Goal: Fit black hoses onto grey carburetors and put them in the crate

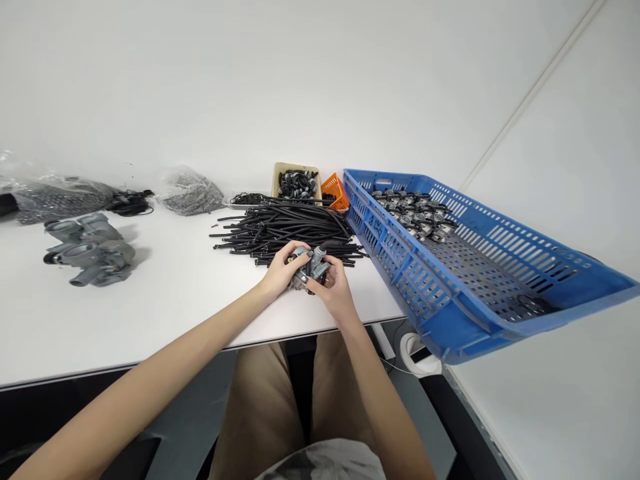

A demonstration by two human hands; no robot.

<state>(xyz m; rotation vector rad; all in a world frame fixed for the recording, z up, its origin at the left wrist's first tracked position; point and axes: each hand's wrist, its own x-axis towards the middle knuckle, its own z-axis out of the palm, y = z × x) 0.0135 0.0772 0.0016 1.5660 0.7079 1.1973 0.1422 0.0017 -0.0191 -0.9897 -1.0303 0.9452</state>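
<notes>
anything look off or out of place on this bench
The blue crate sits tilted, its near corner jutting past the table edge. A few black hoses have strayed left from their pile. Both hands grip a grey metal part normally.

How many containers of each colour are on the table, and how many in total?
Blue crate: 1
Orange basket: 1
Beige tray: 1
Total: 3

Both the left hand and the right hand grip a grey metal part beside the blue crate.
</notes>
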